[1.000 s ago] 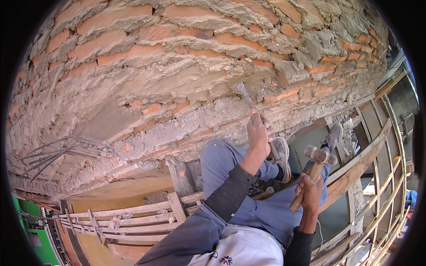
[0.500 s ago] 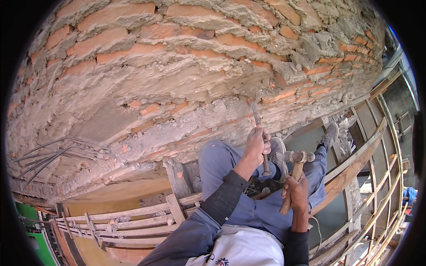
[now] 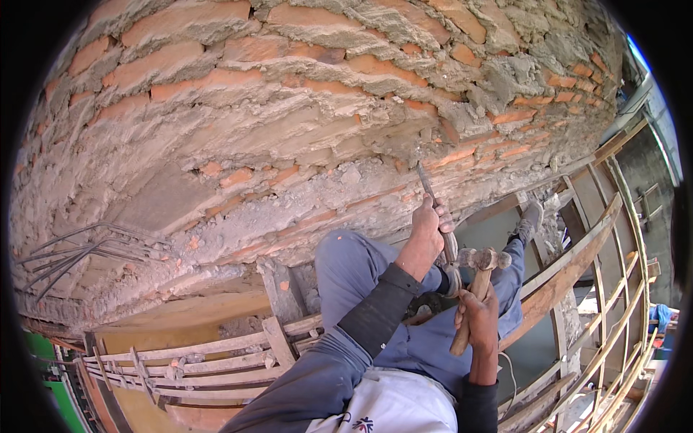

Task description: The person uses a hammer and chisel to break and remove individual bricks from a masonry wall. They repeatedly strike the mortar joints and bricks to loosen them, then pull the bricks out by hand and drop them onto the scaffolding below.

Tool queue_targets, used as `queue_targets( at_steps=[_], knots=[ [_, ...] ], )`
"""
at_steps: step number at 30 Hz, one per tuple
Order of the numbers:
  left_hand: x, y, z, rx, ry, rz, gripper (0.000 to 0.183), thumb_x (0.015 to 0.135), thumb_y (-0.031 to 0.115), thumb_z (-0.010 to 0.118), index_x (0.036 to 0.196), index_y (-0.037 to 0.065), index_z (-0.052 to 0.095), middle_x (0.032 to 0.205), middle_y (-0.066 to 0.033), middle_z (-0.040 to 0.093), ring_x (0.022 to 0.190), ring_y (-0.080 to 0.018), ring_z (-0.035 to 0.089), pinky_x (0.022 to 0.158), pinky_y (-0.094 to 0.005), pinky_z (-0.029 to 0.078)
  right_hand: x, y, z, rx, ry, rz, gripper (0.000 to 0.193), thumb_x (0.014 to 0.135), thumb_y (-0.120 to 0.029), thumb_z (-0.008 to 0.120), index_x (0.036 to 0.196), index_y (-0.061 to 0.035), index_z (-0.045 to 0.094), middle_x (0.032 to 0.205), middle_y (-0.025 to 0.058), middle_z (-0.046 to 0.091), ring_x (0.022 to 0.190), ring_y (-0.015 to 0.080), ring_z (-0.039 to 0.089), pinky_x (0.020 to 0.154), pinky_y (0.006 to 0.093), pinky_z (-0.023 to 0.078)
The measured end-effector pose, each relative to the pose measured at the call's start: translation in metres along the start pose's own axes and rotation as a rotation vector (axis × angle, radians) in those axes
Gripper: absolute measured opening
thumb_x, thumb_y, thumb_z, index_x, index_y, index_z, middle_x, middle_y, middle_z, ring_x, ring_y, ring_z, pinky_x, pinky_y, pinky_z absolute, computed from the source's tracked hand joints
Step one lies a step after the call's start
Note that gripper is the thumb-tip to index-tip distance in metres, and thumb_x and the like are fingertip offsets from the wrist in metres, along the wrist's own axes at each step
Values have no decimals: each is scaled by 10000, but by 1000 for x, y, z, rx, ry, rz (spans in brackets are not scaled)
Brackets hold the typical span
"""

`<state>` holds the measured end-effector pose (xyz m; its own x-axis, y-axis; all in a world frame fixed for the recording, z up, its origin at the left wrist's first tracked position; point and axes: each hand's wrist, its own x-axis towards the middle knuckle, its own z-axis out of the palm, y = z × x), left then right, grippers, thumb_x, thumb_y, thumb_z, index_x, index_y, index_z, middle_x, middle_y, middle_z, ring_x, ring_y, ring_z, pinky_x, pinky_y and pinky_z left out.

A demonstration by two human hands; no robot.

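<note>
A metal chisel [image 3: 426, 183] is gripped in my left hand [image 3: 427, 234], my fingers wrapped round its shaft. Its tip is at the rough lower part of the brick wall [image 3: 307, 58], by the broken mortar; whether it touches cannot be told. The chisel's rear end lies close to the hammer head. My right hand [image 3: 479, 314] is closed round the wooden handle of a hammer [image 3: 485, 258], holding the head up, just right of the chisel's rear end. My bent knee [image 3: 350, 267] is below and left of my left hand.
Bent steel rods [image 3: 68, 249] stick out of the ledge at left. Wooden scaffold poles [image 3: 216, 357] run along the lower left, and a plank frame [image 3: 570, 278] with gaps stands at right. My shoe [image 3: 530, 218] rests near the wall's foot. A rubble-covered ledge [image 3: 289, 202] runs along the wall.
My left hand has shifted slightly right, and the chisel is tilted more, its rear end now nearer the hammer head. The hammer has barely moved. The whole view has slid a little left.
</note>
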<state>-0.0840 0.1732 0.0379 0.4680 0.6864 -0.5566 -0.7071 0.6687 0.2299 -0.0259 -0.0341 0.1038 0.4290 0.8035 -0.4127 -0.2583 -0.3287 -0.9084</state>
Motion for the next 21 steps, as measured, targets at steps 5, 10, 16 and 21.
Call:
queue_targets(
  at_steps=[5, 10, 16, 21],
  knots=[
    [15, -1, -5, -92, 34, -57, 377, 1062, 448, 360, 879, 136, 464, 612, 54, 371, 443, -87, 295, 377, -256, 272, -23, -32, 2, -36, 136, -237, 162, 888, -90, 617, 944, -22, 481, 632, 39, 509, 446, 127, 521, 411, 254, 433],
    [-22, -4, 22, 5, 8, 27, 326, 1069, 378, 371, 896, 113, 451, 616, 45, 361, 444, -79, 297, 371, -244, 266, -45, -82, -1, 77, 198, -508, 177, 919, -84, 634, 945, -16, 473, 609, 47, 504, 455, 129, 520, 429, 245, 433],
    [-2, -3, 50, -122, 59, 32, 382, 1071, 407, 343, 830, 116, 403, 617, 48, 329, 452, -89, 250, 388, -256, 254, -61, -119, 0, 202, 265, -807, 209, 941, -115, 631, 967, -21, 446, 602, 59, 487, 448, 140, 496, 437, 253, 443],
    [-3, 2, 63, -190, 49, 30, 358, 1073, 368, 328, 829, 116, 403, 621, 46, 318, 458, -91, 261, 394, -258, 266, -33, -58, 10, 379, 323, -1099, 164, 944, -79, 604, 1008, -47, 456, 620, 48, 493, 453, 146, 502, 452, 255, 455]
  ],
)
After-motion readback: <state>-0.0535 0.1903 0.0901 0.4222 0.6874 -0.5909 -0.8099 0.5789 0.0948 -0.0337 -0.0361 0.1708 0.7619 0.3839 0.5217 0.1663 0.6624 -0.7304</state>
